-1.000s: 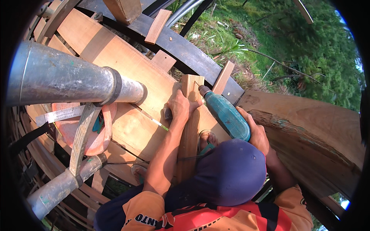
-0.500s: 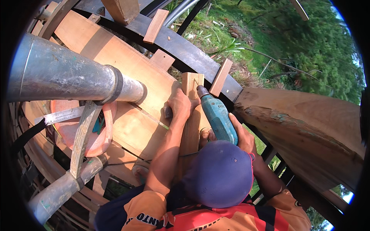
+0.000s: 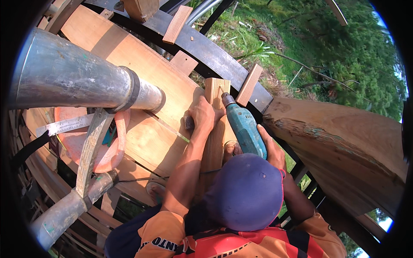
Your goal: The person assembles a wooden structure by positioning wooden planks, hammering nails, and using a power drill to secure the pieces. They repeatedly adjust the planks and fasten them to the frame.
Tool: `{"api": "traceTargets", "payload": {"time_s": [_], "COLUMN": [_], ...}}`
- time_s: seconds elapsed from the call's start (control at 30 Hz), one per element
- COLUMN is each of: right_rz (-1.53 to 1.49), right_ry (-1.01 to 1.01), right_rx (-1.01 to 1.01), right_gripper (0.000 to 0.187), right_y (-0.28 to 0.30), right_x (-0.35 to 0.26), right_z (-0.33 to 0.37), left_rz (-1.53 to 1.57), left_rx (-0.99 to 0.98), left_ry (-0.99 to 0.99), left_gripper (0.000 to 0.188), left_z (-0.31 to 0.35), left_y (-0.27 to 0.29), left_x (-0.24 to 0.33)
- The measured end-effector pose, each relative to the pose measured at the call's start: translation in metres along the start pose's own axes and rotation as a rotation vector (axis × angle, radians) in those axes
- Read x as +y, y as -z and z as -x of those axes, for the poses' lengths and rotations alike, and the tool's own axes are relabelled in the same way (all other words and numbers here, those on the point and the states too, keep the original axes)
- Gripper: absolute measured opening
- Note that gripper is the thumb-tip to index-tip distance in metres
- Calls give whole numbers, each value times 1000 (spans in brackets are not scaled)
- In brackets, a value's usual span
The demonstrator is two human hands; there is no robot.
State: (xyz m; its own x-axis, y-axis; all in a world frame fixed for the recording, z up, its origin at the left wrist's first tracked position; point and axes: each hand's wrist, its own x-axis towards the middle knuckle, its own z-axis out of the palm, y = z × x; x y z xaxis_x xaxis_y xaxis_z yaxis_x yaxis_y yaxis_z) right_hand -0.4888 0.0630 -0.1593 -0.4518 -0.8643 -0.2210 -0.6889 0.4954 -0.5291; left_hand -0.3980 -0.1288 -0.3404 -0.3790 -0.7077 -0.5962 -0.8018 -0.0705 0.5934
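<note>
Neither of my own hands shows in this view. Just below me a person in a dark blue cap (image 3: 247,193) bends over a wooden beam (image 3: 213,148). This person's left hand (image 3: 204,112) lies against the beam near its far end, with a small dark object (image 3: 188,123) beside the palm. The other person's right hand (image 3: 272,148) is wrapped round the back of a teal power drill (image 3: 245,127). Its thin bit meets the beam's far end; how deep it goes I cannot tell.
Wooden planks (image 3: 161,137) form the platform. A thick metal pipe (image 3: 81,79) crosses at the left, above an orange basin (image 3: 112,157). Two small wood blocks (image 3: 177,24) rest on a dark metal beam (image 3: 206,45). A big rough timber (image 3: 335,137) stands right.
The view has shifted slightly. The other person keeps the drill at the beam's end, and both of that person's hands stay in nearly the same place.
</note>
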Motion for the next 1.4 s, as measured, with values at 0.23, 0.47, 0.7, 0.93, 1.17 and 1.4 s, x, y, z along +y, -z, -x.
{"api": "traceTargets", "payload": {"time_s": [0.23,0.47,0.7,0.93,1.17,1.4], "right_rz": [-100,-143,-135,-141,-170,-178], "right_ry": [-75,-114,-141,-201,-242,-266], "right_rx": [-62,-94,-108,-121,-146,-167], "right_gripper": [88,92,93,93,92,92], "right_y": [4,8,9,16,19,24], "right_x": [2,5,7,3,7,1], "right_z": [-3,-7,-15,-23,-25,-35], "left_rz": [-7,-99,-163,-66,-197,-434], "left_rx": [-11,2,47,-33,44,47], "left_ry": [28,-9,-57,-25,-173,-261], "left_gripper": [87,87,90,88,97,108], "left_z": [1,2,0,4,5,-6], "left_y": [0,-1,-4,6,11,9], "left_x": [0,3,3,9,1,7]}}
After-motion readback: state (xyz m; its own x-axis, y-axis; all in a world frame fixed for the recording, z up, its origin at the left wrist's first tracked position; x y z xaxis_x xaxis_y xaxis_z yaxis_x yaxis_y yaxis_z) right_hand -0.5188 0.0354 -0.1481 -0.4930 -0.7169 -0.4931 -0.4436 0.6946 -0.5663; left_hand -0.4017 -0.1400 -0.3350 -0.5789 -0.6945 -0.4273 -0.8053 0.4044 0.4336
